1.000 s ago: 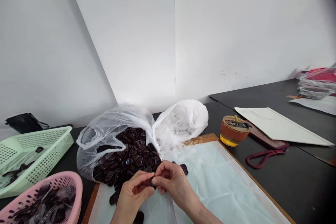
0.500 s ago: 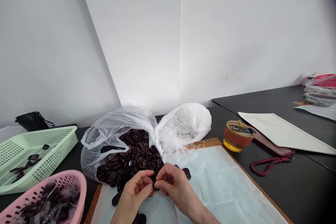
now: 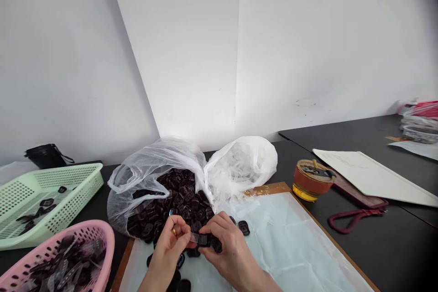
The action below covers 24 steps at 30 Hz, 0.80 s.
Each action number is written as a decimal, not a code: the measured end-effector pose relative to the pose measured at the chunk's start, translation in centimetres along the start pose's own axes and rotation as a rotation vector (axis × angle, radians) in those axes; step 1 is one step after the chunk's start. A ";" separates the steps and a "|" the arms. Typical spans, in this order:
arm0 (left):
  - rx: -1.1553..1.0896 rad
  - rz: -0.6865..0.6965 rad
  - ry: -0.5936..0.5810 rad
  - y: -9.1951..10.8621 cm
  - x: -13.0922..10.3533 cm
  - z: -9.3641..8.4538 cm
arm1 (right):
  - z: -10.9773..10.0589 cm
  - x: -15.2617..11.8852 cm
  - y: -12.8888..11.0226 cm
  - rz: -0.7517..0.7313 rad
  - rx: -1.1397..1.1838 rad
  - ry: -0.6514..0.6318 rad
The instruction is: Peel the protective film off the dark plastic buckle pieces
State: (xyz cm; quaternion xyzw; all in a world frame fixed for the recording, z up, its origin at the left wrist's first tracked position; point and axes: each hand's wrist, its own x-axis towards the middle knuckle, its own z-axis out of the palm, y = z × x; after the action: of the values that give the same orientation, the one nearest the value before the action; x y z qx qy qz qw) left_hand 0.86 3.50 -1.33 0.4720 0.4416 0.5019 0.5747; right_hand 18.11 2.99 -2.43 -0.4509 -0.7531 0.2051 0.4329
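My left hand (image 3: pixel 169 244) pinches the end of a clear plastic strip (image 3: pixel 194 237) between thumb and forefinger. The strip runs to a small glossy dark plastic piece (image 3: pixel 204 240), rounded and buckle-like, which my right hand (image 3: pixel 230 245) grips with thumb and fingers. Whether the strip passes through the piece I cannot tell. Behind both hands, a heap of similar dark pieces (image 3: pixel 181 196) spills from a thin clear bag (image 3: pixel 137 169). More pieces lie loose around my hands, one dark piece (image 3: pixel 244 227) to their right.
A white bag (image 3: pixel 251 157) of clear strips stands behind the sheet-covered board (image 3: pixel 294 242). On the left are a pink basket (image 3: pixel 109 246) of strips and dark pieces and a green basket (image 3: pixel 85 191). An amber jar (image 3: pixel 313 180), dark red pouch (image 3: pixel 359 191) and white folder (image 3: pixel 376 175) are right.
My hands have drawn slightly apart, and the clear strip and dark piece between them now show. The whole view has shifted a little.
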 end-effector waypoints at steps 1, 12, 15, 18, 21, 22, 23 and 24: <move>0.007 0.015 0.016 0.1 0.0 0.0 | 0.0 0.0 0.0 -0.013 -0.010 0.002; -0.224 -0.055 -0.015 -0.2 -0.4 -0.2 | -0.3 0.0 -0.5 -0.066 0.007 0.033; -0.330 -0.080 -0.072 0.0 -0.8 -0.1 | -0.4 0.1 -0.8 -0.087 0.039 0.045; -0.387 -0.096 -0.093 0.1 -0.8 0.0 | -0.5 0.1 -0.9 -0.103 0.047 0.052; -0.315 -0.116 -0.099 -0.4 -0.3 0.2 | -0.4 -0.2 -0.4 -0.086 0.015 0.058; -0.259 -0.114 -0.118 -0.6 -0.1 0.2 | -0.3 -0.2 -0.2 -0.076 0.000 0.061; -0.187 -0.106 -0.138 -0.9 0.0 0.2 | -0.2 -0.3 0.0 -0.068 -0.015 0.063; -0.113 -0.093 -0.151 -1.1 0.1 0.2 | -0.1 -0.4 0.2 -0.062 -0.028 0.064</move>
State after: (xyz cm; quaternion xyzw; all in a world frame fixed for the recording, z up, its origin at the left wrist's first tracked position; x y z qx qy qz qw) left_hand 1.22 3.57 -2.41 0.4545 0.3896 0.4616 0.6547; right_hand 18.41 2.74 -2.67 -0.4399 -0.7553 0.1665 0.4564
